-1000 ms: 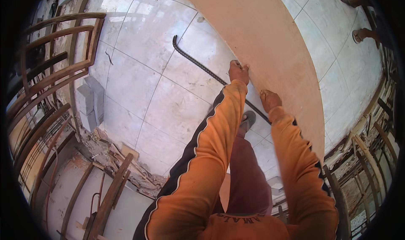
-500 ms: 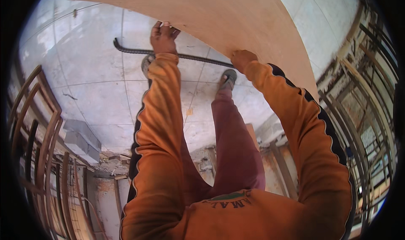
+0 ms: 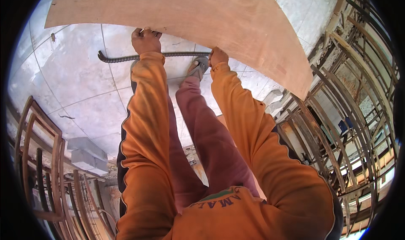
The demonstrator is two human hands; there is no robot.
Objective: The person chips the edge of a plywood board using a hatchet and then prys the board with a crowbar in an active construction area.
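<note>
A thin, pale brown plywood sheet (image 3: 181,12) spans the upper part of the view, its near edge toward me. My left hand (image 3: 146,40) grips that near edge left of the middle, with the fingertips partly hidden at the edge. Farther right along the same edge, my right hand (image 3: 218,56) is closed on the sheet, its fingers curled. Below the sheet, a dark ribbed steel bar (image 3: 120,59) with a hooked left end lies across the floor. It passes behind my left wrist, and its right end reaches close to my right hand.
Large pale tiles cover the floor (image 3: 80,79). My sandalled foot (image 3: 197,66) stands by the bar. Grey blocks (image 3: 87,155) sit at the lower left beside wooden frames (image 3: 42,126). Wooden and metal framing (image 3: 350,126) lines the right side, close to the sheet's right corner.
The sheet and both hands now appear farther left, and the view has shifted too. My right hand is closer to my left, and the sheet's right corner shows clear of my right arm.
</note>
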